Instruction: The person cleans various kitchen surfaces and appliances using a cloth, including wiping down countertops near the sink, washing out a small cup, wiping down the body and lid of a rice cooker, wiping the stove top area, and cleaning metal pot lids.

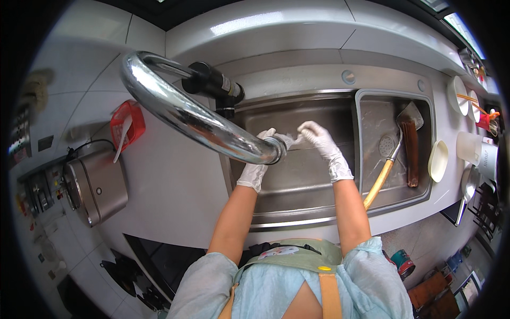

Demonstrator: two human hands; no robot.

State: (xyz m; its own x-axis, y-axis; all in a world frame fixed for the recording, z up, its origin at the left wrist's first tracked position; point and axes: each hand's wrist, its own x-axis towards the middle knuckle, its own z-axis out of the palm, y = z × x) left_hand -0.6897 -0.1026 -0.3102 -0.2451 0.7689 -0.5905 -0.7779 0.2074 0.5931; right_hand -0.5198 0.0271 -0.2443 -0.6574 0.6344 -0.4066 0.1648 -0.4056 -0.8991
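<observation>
Both my hands wear thin white gloves over the left basin of a stainless steel sink (303, 175). A chrome gooseneck faucet (191, 115) arches in front of my left hand (255, 173) and hides much of it; its fingertips show beyond the spout. My right hand (320, 141) is at the right of the spout, its fingers curled in towards the thumb. Between the hands is something clear and whitish (293, 140), running water or thin film; I cannot tell which. Whether either hand grips it is unclear.
The right basin holds a wooden-handled spatula (380, 183), a brown slatted piece (410, 153) and a drain strainer (386, 145). A cream dish (438, 161) rests beside its rim. White bowls (457, 95) stand further right. Left are a red container (127, 125) and a steel appliance (95, 187).
</observation>
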